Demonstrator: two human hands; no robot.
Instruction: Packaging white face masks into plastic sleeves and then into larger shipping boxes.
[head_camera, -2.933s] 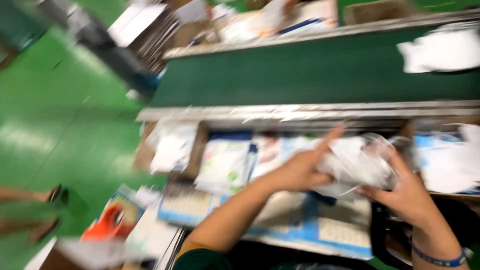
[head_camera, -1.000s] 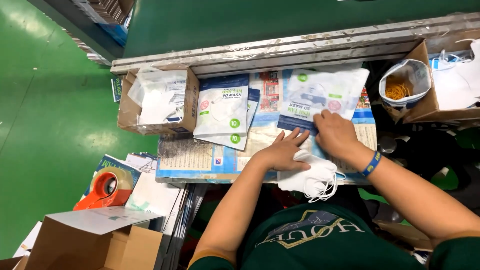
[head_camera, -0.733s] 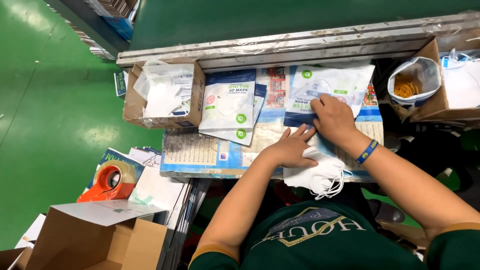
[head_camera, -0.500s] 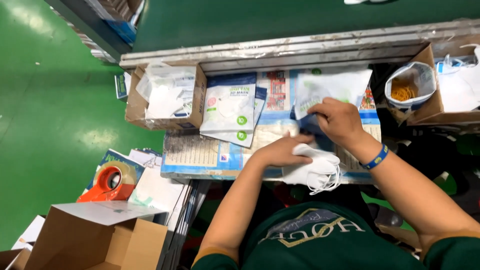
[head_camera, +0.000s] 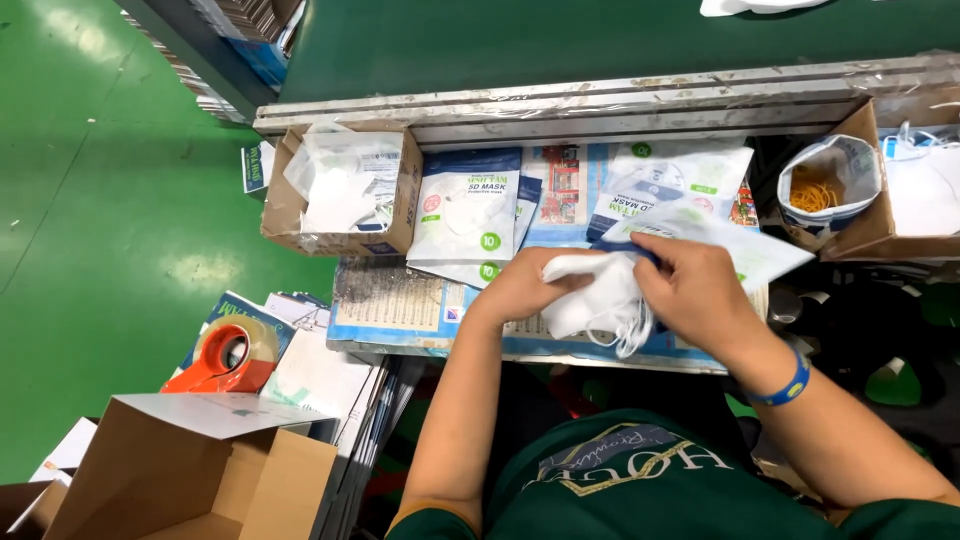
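Observation:
My left hand (head_camera: 522, 284) grips a stack of white face masks (head_camera: 597, 298) with dangling ear loops, held just above the work surface. My right hand (head_camera: 697, 283) is closed on the other side of the same stack and also pinches a white and blue plastic pouch (head_camera: 752, 250) against it. Flat on the table beyond my hands lie two piles of printed mask pouches, one (head_camera: 466, 215) to the left and one (head_camera: 668, 181) behind my right hand.
A cardboard box of clear bags (head_camera: 344, 188) stands at the left. A bag of rubber bands (head_camera: 826, 190) and a box of masks (head_camera: 912, 190) stand at the right. A green conveyor belt (head_camera: 560, 45) runs behind. An orange tape dispenser (head_camera: 231, 356) and an open carton (head_camera: 205, 470) are lower left.
My right hand has lifted a pouch off the right pile and brought it to the masks. Both hands have gathered the mask stack and raised it off the table.

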